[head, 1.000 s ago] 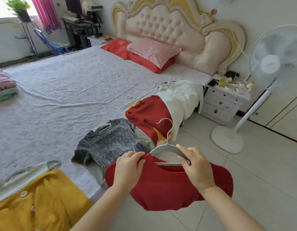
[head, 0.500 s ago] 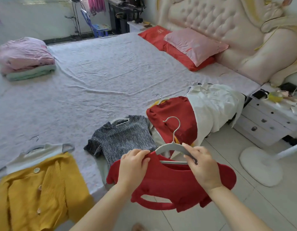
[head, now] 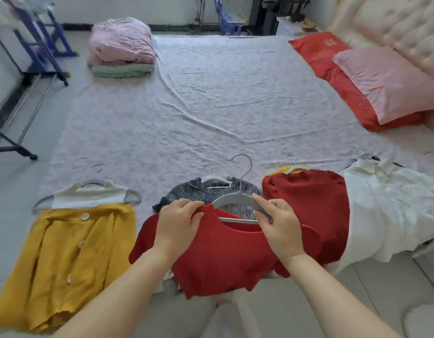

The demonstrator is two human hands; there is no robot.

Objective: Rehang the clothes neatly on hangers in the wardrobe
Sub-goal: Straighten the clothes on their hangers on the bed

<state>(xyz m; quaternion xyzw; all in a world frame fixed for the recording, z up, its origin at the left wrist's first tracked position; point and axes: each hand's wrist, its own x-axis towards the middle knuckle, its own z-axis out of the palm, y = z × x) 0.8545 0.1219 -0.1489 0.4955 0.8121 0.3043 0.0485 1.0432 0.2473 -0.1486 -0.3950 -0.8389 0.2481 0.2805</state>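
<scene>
The left hand (head: 179, 228) pinches the red top (head: 218, 259) at its shoulder and the right hand (head: 279, 225) grips the grey hanger (head: 231, 198), above the bed's (head: 235, 106) near edge. The hanger runs left to right, its hook pointing toward the far edge.

A plain red top (head: 218, 259) is seen on a grey hanger (head: 238, 200); a mustard cardigan (head: 62, 262) is seen at left, a speckled grey knit (head: 186, 195) beyond.

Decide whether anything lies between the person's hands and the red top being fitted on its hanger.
Nothing visible does. The left hand pinches the red top at its shoulder, and the right hand grips an arm of the grey hanger at the neckline. The wardrobe is out of view, so that path cannot be judged.
</scene>
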